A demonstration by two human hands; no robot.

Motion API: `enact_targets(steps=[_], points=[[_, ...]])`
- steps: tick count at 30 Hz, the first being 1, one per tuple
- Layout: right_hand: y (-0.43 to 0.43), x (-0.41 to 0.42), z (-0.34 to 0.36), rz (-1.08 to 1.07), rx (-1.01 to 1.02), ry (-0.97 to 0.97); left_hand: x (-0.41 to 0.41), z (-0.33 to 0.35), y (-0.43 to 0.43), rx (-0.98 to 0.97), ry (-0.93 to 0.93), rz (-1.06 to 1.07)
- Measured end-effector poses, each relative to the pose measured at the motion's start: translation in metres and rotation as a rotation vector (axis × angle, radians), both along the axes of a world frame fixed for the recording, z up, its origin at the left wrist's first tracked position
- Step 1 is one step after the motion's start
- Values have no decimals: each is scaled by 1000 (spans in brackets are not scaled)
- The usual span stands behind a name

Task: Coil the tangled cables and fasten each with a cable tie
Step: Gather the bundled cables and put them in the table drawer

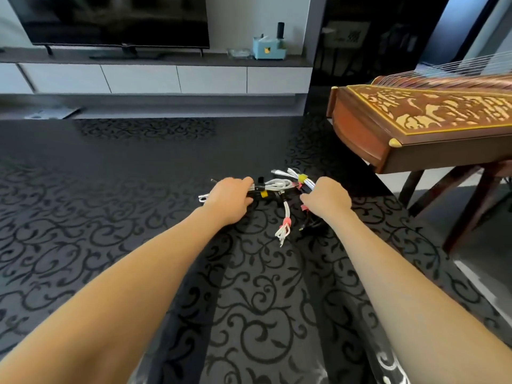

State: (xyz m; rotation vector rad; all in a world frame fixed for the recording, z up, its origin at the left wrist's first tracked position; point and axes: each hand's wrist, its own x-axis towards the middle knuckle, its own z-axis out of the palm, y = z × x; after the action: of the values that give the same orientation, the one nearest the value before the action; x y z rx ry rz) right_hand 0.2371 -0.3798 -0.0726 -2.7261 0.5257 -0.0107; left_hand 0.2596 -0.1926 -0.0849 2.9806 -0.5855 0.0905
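A small heap of white and black cables (279, 189) lies on the glossy black table with a scroll pattern (110, 217), towards its far right part, between the person's two hands. The left hand (231, 195) sits on the heap's left end, fingers curled together round a looped white cable (277, 184); just beside them a yellow tie (263, 193) wraps a black cable. The right hand (327, 196) sits on the heap's right end, fingers bent down and closed on a white coil with a yellow band (304, 180), the thumb near a pink tie (304, 208). In front of the hands, a thin white bundle bound by a pink tie (285, 221) trails towards the person, and a dark bundle (313, 225) lies under the right wrist.

To the right, a carved reddish-brown wooden zither (415, 120) rests on a dark stand. On the far grey shelf, a light blue box (267, 49) stands with something pale showing at its top and a dark cylinder (280, 30) at its right end. A clear glass dish (239, 53) sits just left of it; its contents cannot be told. A black flat television (110, 20) stands further left.
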Motion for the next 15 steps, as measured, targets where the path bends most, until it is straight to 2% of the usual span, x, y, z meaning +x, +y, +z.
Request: enact_targets(steps=[4,6,10,15], points=[[3,-7,0,7,-36,47,0,2,-6,164,-62,40],[3,-14,1,-54,5,-11,-6,7,-5,140,-50,95],[22,-27,0,-72,136,-113,-21,15,13,-189,58,320],[60,-32,3,23,46,19,-45,23,53,-545,218,539]])
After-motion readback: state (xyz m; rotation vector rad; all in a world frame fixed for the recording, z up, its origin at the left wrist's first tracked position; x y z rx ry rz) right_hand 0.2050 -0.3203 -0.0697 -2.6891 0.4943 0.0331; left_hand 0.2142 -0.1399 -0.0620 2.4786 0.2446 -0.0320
